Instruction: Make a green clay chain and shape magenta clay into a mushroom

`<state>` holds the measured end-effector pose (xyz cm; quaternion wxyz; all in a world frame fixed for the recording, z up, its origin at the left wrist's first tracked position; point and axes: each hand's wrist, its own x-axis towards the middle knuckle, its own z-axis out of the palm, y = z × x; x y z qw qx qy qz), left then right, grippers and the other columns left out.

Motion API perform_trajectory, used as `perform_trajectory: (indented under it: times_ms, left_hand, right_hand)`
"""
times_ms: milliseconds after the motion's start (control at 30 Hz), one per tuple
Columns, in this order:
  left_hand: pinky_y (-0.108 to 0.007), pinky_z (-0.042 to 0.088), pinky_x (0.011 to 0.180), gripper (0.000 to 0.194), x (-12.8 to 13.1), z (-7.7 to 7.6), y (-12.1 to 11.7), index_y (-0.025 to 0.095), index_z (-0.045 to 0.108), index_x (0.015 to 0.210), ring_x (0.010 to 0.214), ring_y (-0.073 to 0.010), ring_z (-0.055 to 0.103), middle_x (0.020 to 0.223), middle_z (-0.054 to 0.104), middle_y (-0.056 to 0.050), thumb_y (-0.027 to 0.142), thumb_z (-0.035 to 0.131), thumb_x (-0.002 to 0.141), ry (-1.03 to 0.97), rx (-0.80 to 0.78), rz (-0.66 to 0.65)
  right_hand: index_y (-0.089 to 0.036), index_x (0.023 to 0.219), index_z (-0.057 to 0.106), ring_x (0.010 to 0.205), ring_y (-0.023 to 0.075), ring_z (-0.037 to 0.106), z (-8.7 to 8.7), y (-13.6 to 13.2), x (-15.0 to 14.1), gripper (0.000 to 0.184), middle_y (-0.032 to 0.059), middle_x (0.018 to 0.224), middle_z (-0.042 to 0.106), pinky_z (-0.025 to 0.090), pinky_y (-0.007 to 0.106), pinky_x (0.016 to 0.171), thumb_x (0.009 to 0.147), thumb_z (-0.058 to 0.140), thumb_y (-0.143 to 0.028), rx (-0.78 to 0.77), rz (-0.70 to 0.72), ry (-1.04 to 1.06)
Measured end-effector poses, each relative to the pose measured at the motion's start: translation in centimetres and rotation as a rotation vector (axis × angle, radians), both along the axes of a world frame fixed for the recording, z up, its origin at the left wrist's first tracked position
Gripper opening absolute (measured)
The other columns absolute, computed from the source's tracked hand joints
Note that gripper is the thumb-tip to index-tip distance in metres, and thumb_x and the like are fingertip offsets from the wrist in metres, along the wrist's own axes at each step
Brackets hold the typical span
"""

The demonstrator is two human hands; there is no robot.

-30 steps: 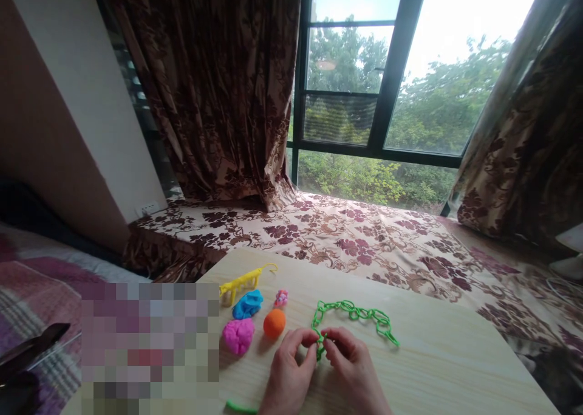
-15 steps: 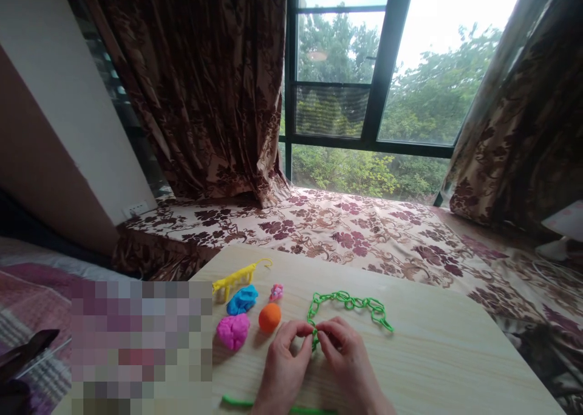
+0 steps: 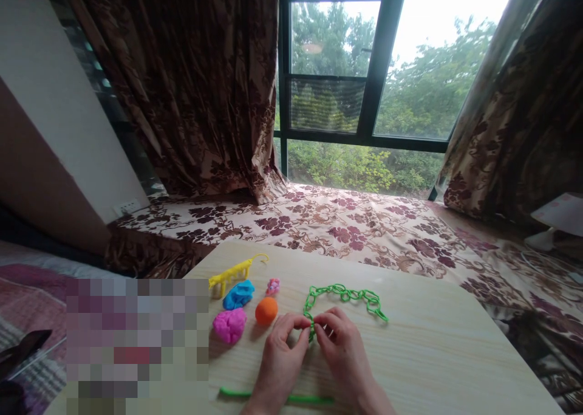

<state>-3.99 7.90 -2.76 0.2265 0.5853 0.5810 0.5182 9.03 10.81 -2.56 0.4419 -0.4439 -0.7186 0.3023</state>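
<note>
A green chain of soft, clay-like links (image 3: 345, 293) curves over the wooden table, its near end between my hands. My left hand (image 3: 285, 345) pinches that end with thumb and forefinger. From the other side my right hand (image 3: 339, 339) pinches the same link, fingertips almost meeting the left ones. The exact shape of the held link is partly hidden by my fingers. A long green clay strip (image 3: 310, 398) lies near the table's front, passing behind my left wrist. Left of my hands sits an orange clay ball (image 3: 266, 311).
Pink clay (image 3: 229, 325), blue clay (image 3: 238, 295), a small pink-and-white lump (image 3: 272, 287) and a yellow comb-like piece (image 3: 231, 275) lie on the table's left (image 3: 432, 354). Beyond it are a flowered window seat (image 3: 346, 220) and curtains. A blurred patch covers the lower left.
The whole view has shifted slightly, so things sit a little further left and higher. Both hands stay pinched at the chain's near end; the chain keeps its curve.
</note>
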Motion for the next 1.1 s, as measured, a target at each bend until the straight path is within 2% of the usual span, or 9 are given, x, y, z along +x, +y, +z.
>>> perform_trajectory:
  times_ms: [267,500,800,967,1100]
  left_hand:
    - [-0.026,0.046,0.071,0.006,0.0,-0.2,0.0,0.019,0.06,0.074,0.074,-0.0157,0.057,0.073,0.061,-0.001,0.018,0.054,0.073,-0.021,-0.017,0.047]
    - [-0.027,0.046,0.073,0.009,-0.1,0.2,-0.1,0.019,0.061,0.076,0.077,-0.0164,0.058,0.076,0.062,-0.001,0.019,0.053,0.075,-0.015,-0.028,0.024]
    - [-0.027,0.047,0.075,0.01,0.0,0.1,-0.2,0.019,0.062,0.078,0.078,-0.0161,0.059,0.078,0.064,-0.001,0.021,0.053,0.076,-0.056,-0.01,0.03]
    - [-0.027,0.047,0.074,0.01,-0.1,-0.1,-0.1,0.019,0.061,0.079,0.077,-0.0159,0.059,0.078,0.064,-0.001,0.023,0.053,0.077,-0.081,-0.038,0.054]
    - [-0.027,0.047,0.075,0.01,-0.1,0.1,-0.2,0.019,0.061,0.079,0.078,-0.0161,0.059,0.079,0.064,-0.002,0.023,0.052,0.077,-0.094,-0.049,0.05]
  right_hand:
    - [-0.02,0.08,0.064,0.063,0.0128,0.053,0.8,-0.3,0.0,0.018,0.0025,0.074,0.055,0.041,0.022,0.058,0.083,0.046,-0.02,-0.01,0.103,-0.015]
    - [-0.021,0.078,0.064,0.065,0.0132,0.053,0.9,-0.4,0.1,0.013,0.0019,0.076,0.055,0.04,0.022,0.06,0.08,0.051,-0.02,0.02,0.097,-0.115]
    - [-0.019,0.07,0.06,0.065,0.013,0.05,0.8,-0.6,0.2,0.021,0.0021,0.072,0.052,0.039,0.022,0.062,0.084,0.044,-0.021,0.114,0.092,-0.241]
    - [-0.021,0.078,0.059,0.069,0.014,0.051,1.4,-0.6,0.6,0.02,0.0022,0.076,0.053,0.039,0.024,0.066,0.087,0.041,-0.021,0.138,0.096,-0.278]
    - [-0.022,0.084,0.058,0.071,0.0147,0.052,1.3,-0.5,0.5,0.01,0.002,0.079,0.054,0.04,0.024,0.065,0.082,0.049,-0.02,0.139,0.089,-0.254]
